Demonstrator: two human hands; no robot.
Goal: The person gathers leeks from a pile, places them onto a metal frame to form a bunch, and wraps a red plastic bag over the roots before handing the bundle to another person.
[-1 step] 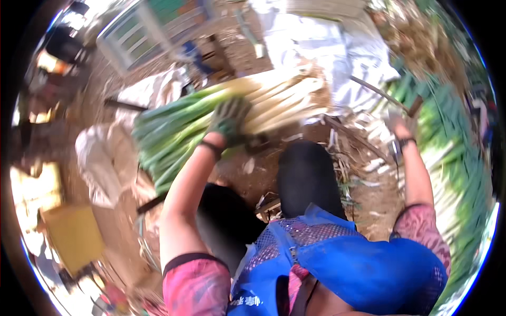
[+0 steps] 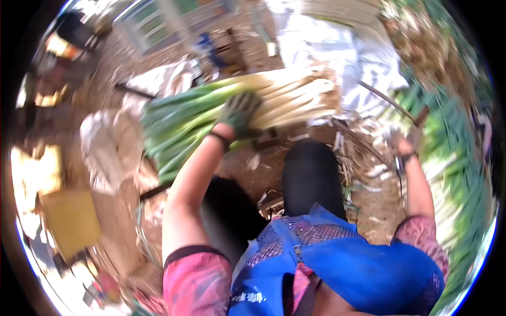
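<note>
A big bundle of leeks point(image 2: 295, 97), with white stalks to the right and green leaves to the left, lies across the ground in front of me. My left hand point(image 2: 240, 111), in a green glove, grips the bundle at its middle. My right hand point(image 2: 407, 141), in a grey glove, is stretched out to the right beside a heap of green leek leaves point(image 2: 453, 158). It is blurred, and I cannot tell whether it holds anything. My dark-trousered knees point(image 2: 311, 174) and blue apron point(image 2: 358, 263) fill the lower middle.
White sheeting point(image 2: 337, 42) lies behind the bundle and a pale sack point(image 2: 105, 145) to its left. A yellow crate point(image 2: 68, 218) stands at the lower left. Trimmings and a thin curved hose point(image 2: 382, 100) litter the dirt ground point(image 2: 253, 163) around my knees.
</note>
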